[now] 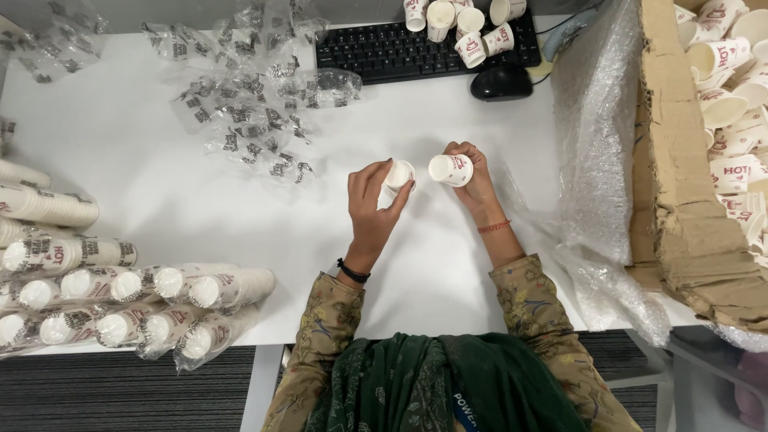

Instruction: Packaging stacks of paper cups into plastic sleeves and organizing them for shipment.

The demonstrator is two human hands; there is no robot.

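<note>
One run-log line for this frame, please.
left hand: holds paper cup | right hand: holds second paper cup | cups apart, above white table

**Stock count: white tabletop (200, 208)**

- Small white paper cups held in hands: two, one in the left hand (370, 210), one in the right hand (472, 176).
- Loose white paper cups lying on the black computer keyboard (384, 50): about seven.
- Black computer mouse (501, 82): one.
- Torn brown cardboard carton (680, 176) lined with clear bubble wrap: one; the loose cups inside are too many to count.
- Plastic-wrapped sleeves of stacked cups (120, 308) at left: roughly eight.
- Empty clear printed wrappers (248, 104): a heap, number unclear.
</note>
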